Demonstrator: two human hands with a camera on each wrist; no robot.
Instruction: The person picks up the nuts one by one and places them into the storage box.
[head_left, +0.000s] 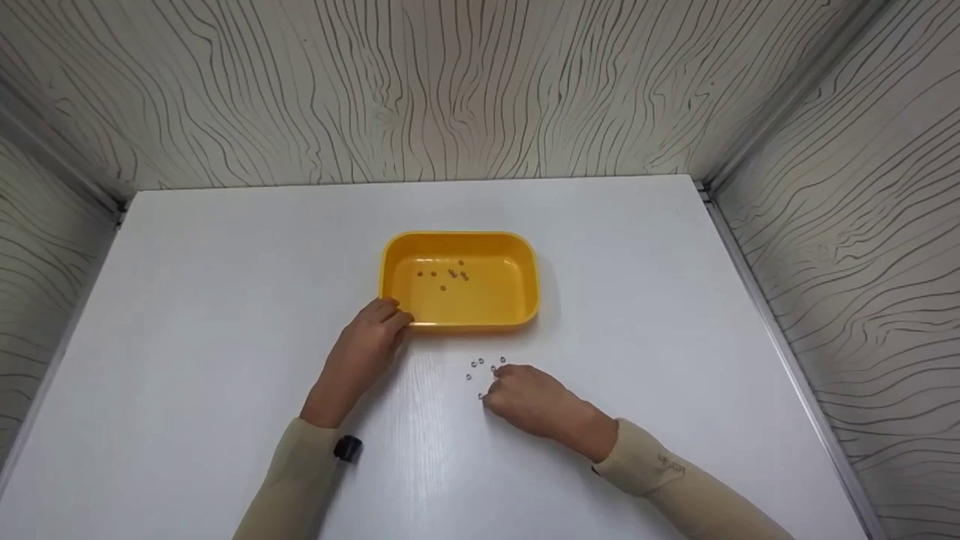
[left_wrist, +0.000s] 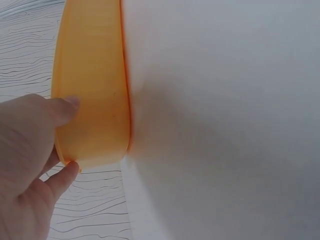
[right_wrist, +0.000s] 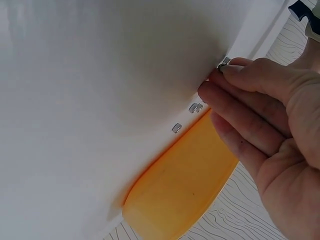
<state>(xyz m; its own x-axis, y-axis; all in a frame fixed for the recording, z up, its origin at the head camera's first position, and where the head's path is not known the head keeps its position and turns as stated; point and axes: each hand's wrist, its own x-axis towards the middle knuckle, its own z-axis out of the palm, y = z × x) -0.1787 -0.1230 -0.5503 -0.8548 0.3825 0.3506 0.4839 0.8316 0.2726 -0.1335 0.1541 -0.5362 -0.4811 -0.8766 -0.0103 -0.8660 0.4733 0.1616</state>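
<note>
My left hand [head_left: 369, 335] grips the near left corner of a yellow plastic tub [head_left: 472, 328], with the thumb against the outer wall in the left wrist view. Inside the tub, on its floor, lie several small metal nuts [head_left: 442, 288]. Just in front of the tub, several more loose nuts [head_left: 469, 377] are scattered on the white table. My right hand [head_left: 531, 401] is low over the table beside them. In the right wrist view, its thumb and index finger pinch a small nut [right_wrist: 221, 66], mostly covered by the fingertips. Other nuts [right_wrist: 177, 128] lie near the tub's base.
The white table [head_left: 247, 247] runs back to a panel [head_left: 450, 90] with a wood-grain pattern. Similar panels stand at the left and right, with metal profiles at the corners. A dark strap piece [head_left: 348, 448] sits at the left cuff.
</note>
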